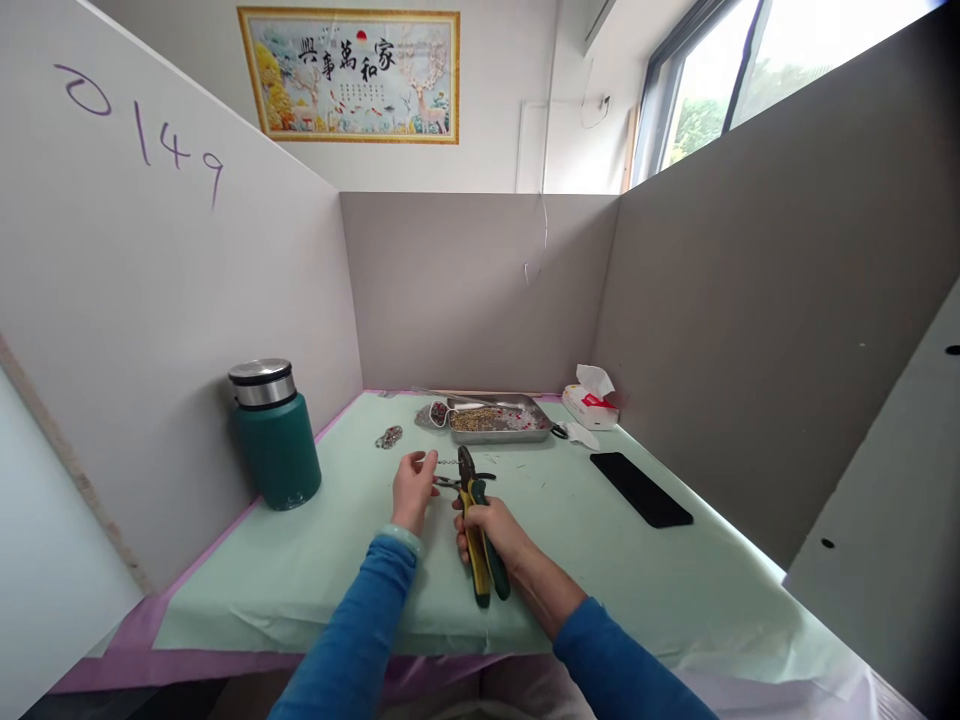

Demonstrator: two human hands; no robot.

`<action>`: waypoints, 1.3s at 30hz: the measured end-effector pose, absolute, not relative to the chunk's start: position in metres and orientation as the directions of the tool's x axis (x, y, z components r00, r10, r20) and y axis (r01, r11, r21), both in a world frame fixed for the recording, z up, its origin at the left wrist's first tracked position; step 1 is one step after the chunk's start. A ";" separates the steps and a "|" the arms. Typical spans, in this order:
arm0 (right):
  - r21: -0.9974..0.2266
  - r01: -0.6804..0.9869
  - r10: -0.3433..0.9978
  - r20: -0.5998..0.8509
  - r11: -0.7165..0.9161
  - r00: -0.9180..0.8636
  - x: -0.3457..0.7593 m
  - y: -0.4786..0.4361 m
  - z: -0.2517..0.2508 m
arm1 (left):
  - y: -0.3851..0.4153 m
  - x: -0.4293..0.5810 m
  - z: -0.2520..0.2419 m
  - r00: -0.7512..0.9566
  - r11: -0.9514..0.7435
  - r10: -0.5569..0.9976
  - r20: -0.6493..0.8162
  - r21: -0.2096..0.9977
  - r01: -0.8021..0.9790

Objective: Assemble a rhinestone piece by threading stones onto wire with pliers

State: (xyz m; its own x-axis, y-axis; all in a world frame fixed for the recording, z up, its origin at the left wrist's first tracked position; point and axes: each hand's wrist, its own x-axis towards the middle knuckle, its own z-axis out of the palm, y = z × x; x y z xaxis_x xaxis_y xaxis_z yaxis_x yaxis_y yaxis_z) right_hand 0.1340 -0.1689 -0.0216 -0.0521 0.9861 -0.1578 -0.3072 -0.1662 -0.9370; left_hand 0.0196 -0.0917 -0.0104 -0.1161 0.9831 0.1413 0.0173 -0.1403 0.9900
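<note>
Head view: I look down on the desk (pixel 360 600), where both hands work around its middle.
Right grip: the right hand (pixel 504 527) is wrapped around the handles of the pliers (pixel 475 557); their head points to the far edge, their handle ends to the near edge.
Left grip: the left hand (pixel 415 490) narrows to a pinch at one end of a thin chain (pixel 448 462).
Chain: it spans from those fingertips to the pliers' head; whether the jaws bite it, I cannot tell.
Chain handling: I judge it light, limp and easily dropped, best pinched by its end link.
Pliers handling: they look heavy and stiff; I favour holding low on the handles.
Metal tray (pixel 501 437): near the far edge, holding small gold-coloured bits.
</note>
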 end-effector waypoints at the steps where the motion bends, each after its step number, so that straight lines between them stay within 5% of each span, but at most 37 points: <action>1: -0.943 -0.295 0.988 -0.151 -0.155 -0.038 0.133 -0.167 -0.022 | -0.098 0.019 -0.009 -0.156 -0.142 0.977 0.144 0.990 0.022; 5: -0.971 -0.234 0.997 -0.063 -0.051 0.043 0.129 -0.154 -0.018 | -0.135 0.026 -0.009 -0.138 -0.149 0.979 0.151 0.988 0.025; 10: -0.976 -0.184 0.987 0.090 0.114 0.135 0.132 -0.144 -0.009 | -0.164 0.033 -0.016 0.397 -0.055 0.906 0.146 0.971 -0.231; 14: -0.969 -0.186 0.980 0.134 0.160 0.146 0.138 -0.149 -0.005 | -0.160 0.032 -0.024 0.534 -0.096 0.822 0.199 0.972 -0.215; 18: -0.964 -0.221 0.978 0.111 0.149 0.175 0.139 -0.157 -0.001 | -0.160 0.037 -0.032 0.478 -0.253 0.837 0.266 0.963 -0.092; 27: -0.979 -0.201 0.961 -0.024 0.034 0.276 0.133 -0.156 0.010 | -0.181 0.063 -0.029 0.324 -0.310 0.910 0.259 0.944 0.117; 33: -0.993 -0.070 0.933 0.063 0.094 0.354 0.130 -0.156 0.009 | -0.189 0.073 -0.025 0.039 -0.239 0.957 0.286 0.711 0.661; 39: -0.989 0.071 0.922 0.147 0.130 0.358 0.129 -0.153 0.003 | -0.190 0.067 -0.024 0.036 -0.200 0.954 0.298 0.544 0.815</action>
